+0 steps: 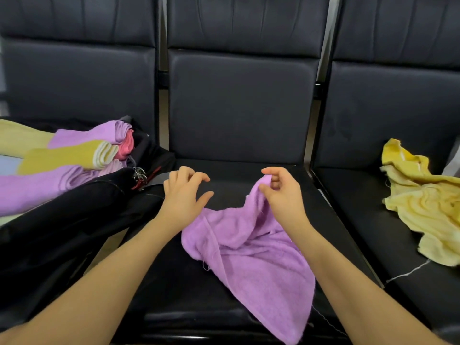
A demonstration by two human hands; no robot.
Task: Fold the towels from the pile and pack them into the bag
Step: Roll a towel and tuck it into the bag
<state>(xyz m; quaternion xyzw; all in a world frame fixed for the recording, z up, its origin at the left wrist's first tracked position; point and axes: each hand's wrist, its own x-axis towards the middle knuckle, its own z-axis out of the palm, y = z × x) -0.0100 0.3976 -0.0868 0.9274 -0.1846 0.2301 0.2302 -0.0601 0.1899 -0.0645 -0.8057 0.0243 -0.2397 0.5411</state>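
Note:
A purple towel [249, 250] lies crumpled on the middle seat [239, 170]. My right hand [281, 192] pinches one of its corners and lifts it a little above the seat. My left hand [184, 192] hovers over the seat to the left of that corner, fingers loosely curled, holding nothing; its wrist lies at the towel's left edge. On the left seat stands an open black bag [74, 220] holding folded towels [74, 155] in purple, yellow and pink. A crumpled yellow towel [423, 202] lies on the right seat.
The three dark padded seats stand in a row with upright backrests [244, 100] behind them. Metal gaps separate the seats. A zip pull with a red tag [140, 178] hangs at the bag's opening. A loose white thread [408, 271] trails off the yellow towel.

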